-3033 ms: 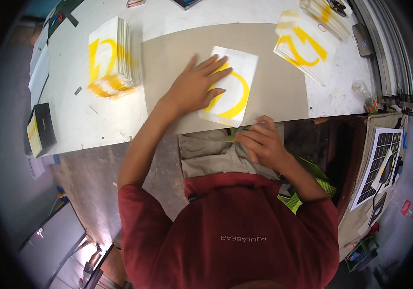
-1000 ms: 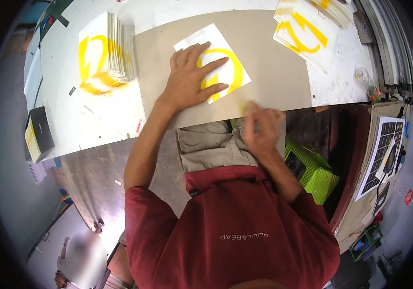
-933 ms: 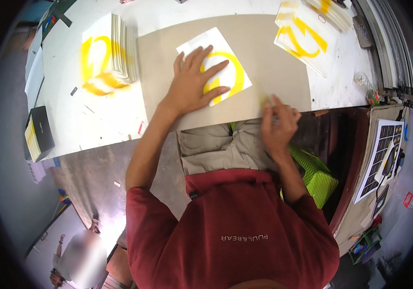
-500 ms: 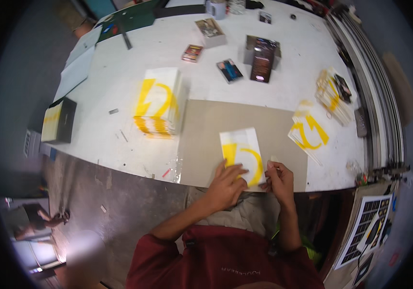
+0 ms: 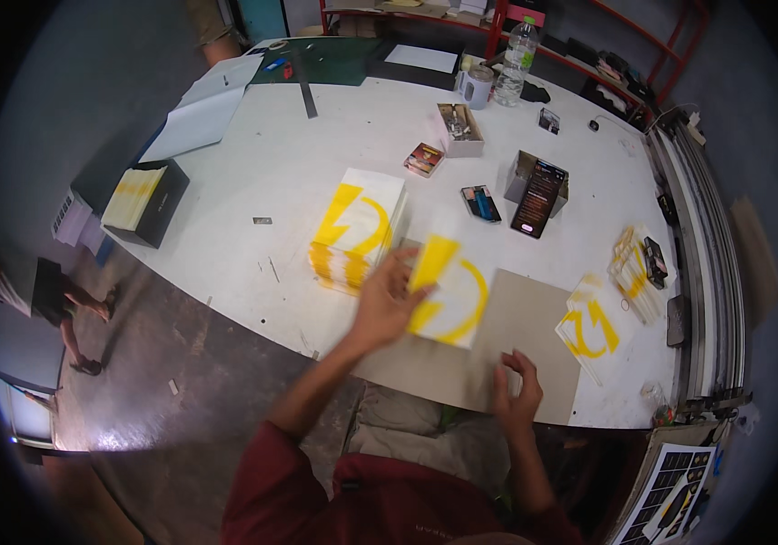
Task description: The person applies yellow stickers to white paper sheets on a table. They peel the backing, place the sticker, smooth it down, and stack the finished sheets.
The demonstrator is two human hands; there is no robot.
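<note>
My left hand (image 5: 387, 302) grips a flat white paper envelope (image 5: 455, 307) with bold yellow print by its left edge, thumb on top. The envelope is raised over a grey-brown board (image 5: 534, 313) at the table's front. Close behind this hand stands a tall stack of matching envelopes (image 5: 357, 218). Over the board's front edge, my right hand (image 5: 518, 395) hangs with its bent fingers apart, holding nothing. More yellow-printed envelopes (image 5: 589, 322) lie fanned at the board's right side, nearest to that hand.
A phone (image 5: 539, 200) leans on a grey box. Nearby are a blue-fronted packet (image 5: 480, 204), a red card box (image 5: 424, 160) and an open box (image 5: 460, 132). A black box of envelopes (image 5: 157, 204) sits left; a metal rail (image 5: 707, 272) runs along the right.
My left hand has lifted the envelope off the board and carried it leftward, toward the stack. My right hand has let go of the envelope's edge and opened. The view has tilted up.
</note>
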